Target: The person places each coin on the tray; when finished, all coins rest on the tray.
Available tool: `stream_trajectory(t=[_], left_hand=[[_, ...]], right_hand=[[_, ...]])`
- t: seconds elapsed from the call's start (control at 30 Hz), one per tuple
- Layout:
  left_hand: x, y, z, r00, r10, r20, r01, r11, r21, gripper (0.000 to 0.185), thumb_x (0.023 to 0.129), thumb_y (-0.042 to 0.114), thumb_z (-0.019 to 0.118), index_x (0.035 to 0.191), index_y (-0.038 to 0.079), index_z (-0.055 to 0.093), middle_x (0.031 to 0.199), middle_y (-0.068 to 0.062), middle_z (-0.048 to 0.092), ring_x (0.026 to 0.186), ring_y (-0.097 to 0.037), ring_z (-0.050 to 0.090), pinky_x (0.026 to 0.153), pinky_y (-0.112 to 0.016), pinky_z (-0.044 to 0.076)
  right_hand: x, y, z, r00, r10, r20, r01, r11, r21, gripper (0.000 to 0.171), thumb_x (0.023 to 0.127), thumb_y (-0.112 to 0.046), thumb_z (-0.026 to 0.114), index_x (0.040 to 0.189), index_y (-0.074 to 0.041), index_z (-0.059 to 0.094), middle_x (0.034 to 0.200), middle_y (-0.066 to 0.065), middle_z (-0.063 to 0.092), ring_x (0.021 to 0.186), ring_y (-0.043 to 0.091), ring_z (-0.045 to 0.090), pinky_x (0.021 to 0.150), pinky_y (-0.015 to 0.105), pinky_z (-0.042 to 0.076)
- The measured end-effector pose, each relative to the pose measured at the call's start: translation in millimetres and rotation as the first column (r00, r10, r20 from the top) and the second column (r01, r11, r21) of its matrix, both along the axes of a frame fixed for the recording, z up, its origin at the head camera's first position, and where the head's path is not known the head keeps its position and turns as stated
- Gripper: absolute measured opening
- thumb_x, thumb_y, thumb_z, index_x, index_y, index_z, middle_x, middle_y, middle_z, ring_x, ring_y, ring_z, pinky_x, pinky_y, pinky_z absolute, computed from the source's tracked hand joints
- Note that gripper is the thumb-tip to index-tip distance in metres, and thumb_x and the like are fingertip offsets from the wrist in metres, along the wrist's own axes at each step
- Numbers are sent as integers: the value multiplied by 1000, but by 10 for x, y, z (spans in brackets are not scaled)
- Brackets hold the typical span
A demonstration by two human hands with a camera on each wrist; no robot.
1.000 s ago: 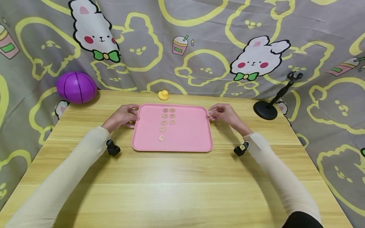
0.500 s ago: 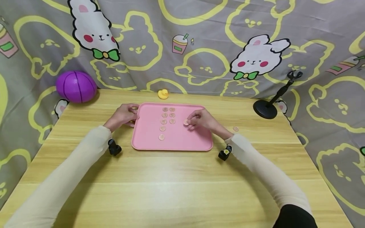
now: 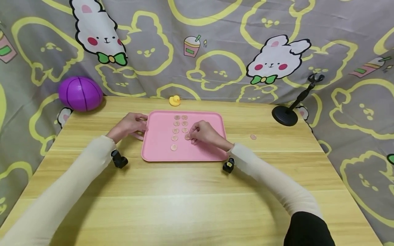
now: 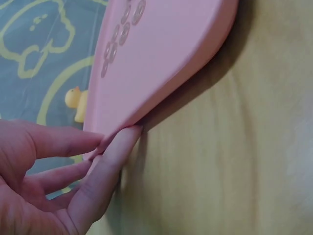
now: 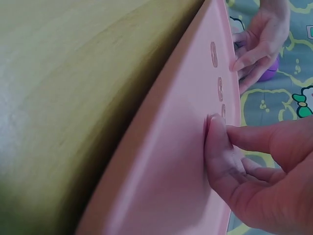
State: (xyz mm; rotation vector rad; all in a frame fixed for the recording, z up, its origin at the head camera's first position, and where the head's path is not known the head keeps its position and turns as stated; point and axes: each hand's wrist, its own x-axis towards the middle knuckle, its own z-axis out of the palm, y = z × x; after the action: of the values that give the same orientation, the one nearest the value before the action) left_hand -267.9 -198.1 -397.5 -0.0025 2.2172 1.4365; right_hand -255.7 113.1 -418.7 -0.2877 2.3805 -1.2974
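Observation:
A pink tray (image 3: pixel 154 153) lies on the wooden table. On it, several copper-coloured coins (image 3: pixel 173 147) form two columns, the left one longer. My right hand (image 3: pixel 202 132) is over the tray's middle and pinches a coin (image 3: pixel 187 137) between thumb and fingers, at the near end of the right column. In the right wrist view that coin (image 5: pixel 207 123) is mostly hidden by the fingertips and seems to touch the tray or hover just above it. My left hand (image 3: pixel 130 125) holds the tray's left rim; the left wrist view shows thumb and fingers (image 4: pixel 73 142) pinching the edge.
One more coin (image 3: pixel 253 137) lies on the table right of the tray. Behind the tray sits a yellow rubber duck (image 3: pixel 174 100). A purple ball (image 3: pixel 80 94) rests at the back left, a black stand (image 3: pixel 285 115) at the back right. A patterned curtain (image 3: pixel 215 41) hangs behind.
My right hand has moved left from the tray's right edge to the end of the right column, carrying the coin. My left hand stays at the left rim.

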Motion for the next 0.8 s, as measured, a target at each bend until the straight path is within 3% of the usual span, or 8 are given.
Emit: stream_trajectory(t=[0.17,0.53,0.8], left_hand=[[22,30,-25,999,39,-4,-39,999,12,69,97,-4,60,159,-12,30,142,-38,53,83,-16,70,75,-37,69],[34,-3,-48,999,35,-23,-34,998,44,68,98,-5,60,158,-13,29,140,-40,54,84,-14,71,75,-37,69],[53,21,-31,999,37,-14,-36,998,54,69,97,-5,60,159,-11,28,144,-41,50,84,-12,70,75,-35,68]], right_hand=[[-3,-34,24,1000,-2,-23,3,999,45,6,98,3,65,93,5,69,88,17,76,66,15,70,65,27,66],[-20,-61,49,999,10,-38,-6,994,110,7,96,-2,70,91,2,68,86,14,76,67,15,69,63,25,64],[-95,253,150,1000,19,-15,-18,995,93,11,100,-6,68,95,1,61,86,15,70,71,19,69,67,29,66]])
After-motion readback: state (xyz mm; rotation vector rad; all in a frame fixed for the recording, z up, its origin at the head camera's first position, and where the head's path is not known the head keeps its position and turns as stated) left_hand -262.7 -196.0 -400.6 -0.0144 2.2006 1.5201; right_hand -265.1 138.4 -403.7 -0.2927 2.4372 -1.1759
